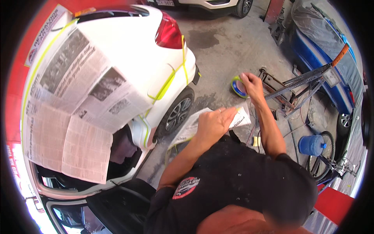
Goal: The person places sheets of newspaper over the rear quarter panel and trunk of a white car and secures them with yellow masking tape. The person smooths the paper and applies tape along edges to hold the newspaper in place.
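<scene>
My right hand is closed on the rim of a roll of masking tape, yellow-green with a blue inside. It holds the roll out in front, above the concrete floor. Nearer my body, my left hand has its fingers pressed together on a folded newspaper sheet. The sheet sticks out on both sides of the hand, and a yellow-green strip shows along its left part. To the left, spread newspaper covers part of a white car, with yellow-green tape along its edge and around the wheel arch.
The car's rear wheel and an open door are at left. A floor jack, a metal stand, a blue water jug and a bicycle stand at right. Another car is parked at the top.
</scene>
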A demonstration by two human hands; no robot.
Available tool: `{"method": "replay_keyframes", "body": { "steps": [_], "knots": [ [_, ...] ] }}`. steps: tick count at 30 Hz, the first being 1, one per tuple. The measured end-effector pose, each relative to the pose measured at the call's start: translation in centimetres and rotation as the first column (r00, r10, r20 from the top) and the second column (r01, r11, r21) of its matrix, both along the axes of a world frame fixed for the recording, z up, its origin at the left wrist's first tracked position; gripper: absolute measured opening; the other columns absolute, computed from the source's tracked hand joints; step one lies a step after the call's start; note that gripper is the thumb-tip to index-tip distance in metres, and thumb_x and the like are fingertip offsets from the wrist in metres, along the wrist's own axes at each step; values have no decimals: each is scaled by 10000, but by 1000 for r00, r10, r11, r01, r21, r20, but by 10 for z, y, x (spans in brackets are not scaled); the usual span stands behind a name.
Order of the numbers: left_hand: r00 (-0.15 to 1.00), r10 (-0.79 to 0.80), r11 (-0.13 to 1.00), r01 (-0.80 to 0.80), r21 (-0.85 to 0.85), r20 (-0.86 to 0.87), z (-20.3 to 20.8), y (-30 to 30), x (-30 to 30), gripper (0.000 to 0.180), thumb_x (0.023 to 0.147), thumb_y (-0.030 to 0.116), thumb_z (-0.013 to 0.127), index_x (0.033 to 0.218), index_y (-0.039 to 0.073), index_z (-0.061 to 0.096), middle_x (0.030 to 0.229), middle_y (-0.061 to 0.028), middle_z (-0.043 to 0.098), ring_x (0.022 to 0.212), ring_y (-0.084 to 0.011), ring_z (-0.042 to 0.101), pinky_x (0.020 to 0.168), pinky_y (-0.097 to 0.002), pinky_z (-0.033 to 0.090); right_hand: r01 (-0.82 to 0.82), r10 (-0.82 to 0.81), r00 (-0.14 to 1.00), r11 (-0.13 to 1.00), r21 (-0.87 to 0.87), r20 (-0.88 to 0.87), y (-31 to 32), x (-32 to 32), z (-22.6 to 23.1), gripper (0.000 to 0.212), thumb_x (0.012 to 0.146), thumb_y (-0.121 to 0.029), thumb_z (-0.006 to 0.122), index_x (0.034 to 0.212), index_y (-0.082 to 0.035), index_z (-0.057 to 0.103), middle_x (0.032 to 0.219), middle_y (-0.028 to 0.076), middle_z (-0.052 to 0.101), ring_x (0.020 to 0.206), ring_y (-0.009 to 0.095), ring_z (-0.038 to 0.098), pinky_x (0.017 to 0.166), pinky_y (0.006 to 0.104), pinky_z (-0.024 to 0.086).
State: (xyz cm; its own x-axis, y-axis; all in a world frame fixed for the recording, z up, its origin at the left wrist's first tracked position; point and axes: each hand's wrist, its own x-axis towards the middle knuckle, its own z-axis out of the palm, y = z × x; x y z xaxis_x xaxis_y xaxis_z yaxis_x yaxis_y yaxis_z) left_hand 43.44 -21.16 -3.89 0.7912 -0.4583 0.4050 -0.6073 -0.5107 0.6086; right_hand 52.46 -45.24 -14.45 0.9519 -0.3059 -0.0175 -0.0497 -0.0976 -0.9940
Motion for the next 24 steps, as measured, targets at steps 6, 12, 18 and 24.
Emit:
{"method": "replay_keyframes", "body": {
  "steps": [6,12,18,24],
  "knots": [
    [965,-183,983,186,-3,-189,-51,-16,40,555,952,95,646,1490,184,543,970,-190,682,836,-398,683,695,-469,541,117,-81,990,927,-356,114,-77,-26,-5,582,914,-321,776,1439,-146,597,1057,158,688,937,239,651,813,386,517],
    [989,-103,994,106,25,-106,-88,-41,53,777,903,88,710,1598,119,362,834,-159,708,722,-345,703,641,-436,546,-495,436,869,779,-386,-233,-57,-34,68,764,756,-481,879,1380,-113,637,1226,193,570,1100,319,573,952,418,463],
    [997,64,995,-60,-84,43,-93,-32,95,736,897,61,704,1558,26,382,918,-83,768,726,-307,737,643,-394,578,-820,661,568,406,-403,-490,-18,20,92,899,601,-525,940,1338,-97,654,1332,275,541,1176,459,566,986,486,461],
    [952,302,953,-301,-21,49,-94,8,172,754,898,89,729,1565,62,379,1012,-111,764,791,-326,751,662,-362,593,-536,659,729,382,-753,-184,21,98,84,603,683,-348,904,1207,-102,736,1305,282,588,1288,461,525,1072,468,445]
  ]
}}
